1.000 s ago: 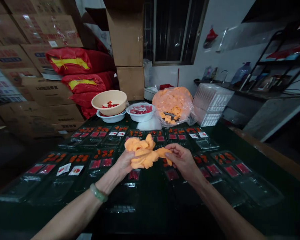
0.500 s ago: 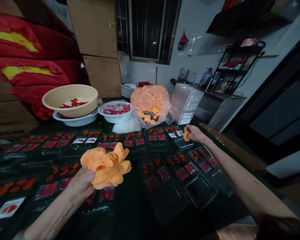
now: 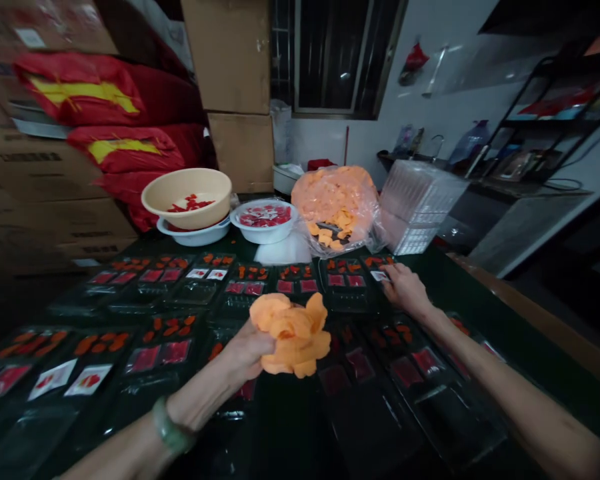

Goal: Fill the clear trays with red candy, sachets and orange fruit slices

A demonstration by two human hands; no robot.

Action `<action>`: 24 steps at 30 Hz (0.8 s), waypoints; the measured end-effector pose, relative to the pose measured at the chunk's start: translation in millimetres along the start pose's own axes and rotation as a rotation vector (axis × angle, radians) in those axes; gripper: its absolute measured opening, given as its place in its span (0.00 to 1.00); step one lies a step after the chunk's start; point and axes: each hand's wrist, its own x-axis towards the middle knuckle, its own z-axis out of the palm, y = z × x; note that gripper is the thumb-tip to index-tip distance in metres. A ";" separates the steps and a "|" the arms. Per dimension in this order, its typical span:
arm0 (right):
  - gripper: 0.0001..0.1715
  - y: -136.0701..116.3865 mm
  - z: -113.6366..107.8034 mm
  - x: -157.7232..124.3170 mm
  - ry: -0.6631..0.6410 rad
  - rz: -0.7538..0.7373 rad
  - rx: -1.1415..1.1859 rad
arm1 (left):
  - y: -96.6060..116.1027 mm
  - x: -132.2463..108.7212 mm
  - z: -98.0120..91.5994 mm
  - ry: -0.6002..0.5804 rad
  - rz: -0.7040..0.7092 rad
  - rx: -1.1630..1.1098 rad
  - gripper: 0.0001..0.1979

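Orange pieces clamped in my left hand, above the trays.
My right hand overlaps a white packet, its grip hidden; cream basin, plastic bag and clear stack stand behind.

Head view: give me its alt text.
Left hand grips a bunch of orange pieces above rows of clear trays on a dark table; right hand is at the back row's right end. Basins and a plastic bag stand behind.
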 end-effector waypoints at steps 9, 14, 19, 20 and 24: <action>0.14 -140.0 -49.4 -60.9 -0.295 -0.299 0.842 | -20.3 8.5 2.1 -0.158 0.069 0.026 0.22; 0.13 -119.1 -63.9 -59.6 -0.206 -0.039 0.970 | -25.0 11.0 -0.1 -0.178 0.035 -0.133 0.17; 0.16 -70.4 -83.1 -33.5 -0.024 0.232 1.124 | -15.3 22.8 5.5 -0.058 -0.007 -0.146 0.18; 0.15 -55.1 -85.8 -24.4 0.040 0.292 1.047 | -13.6 24.8 5.5 -0.020 -0.021 -0.143 0.17; 0.08 14.7 -75.8 15.3 0.074 0.548 0.460 | -12.7 28.1 -2.1 0.007 -0.042 -0.137 0.17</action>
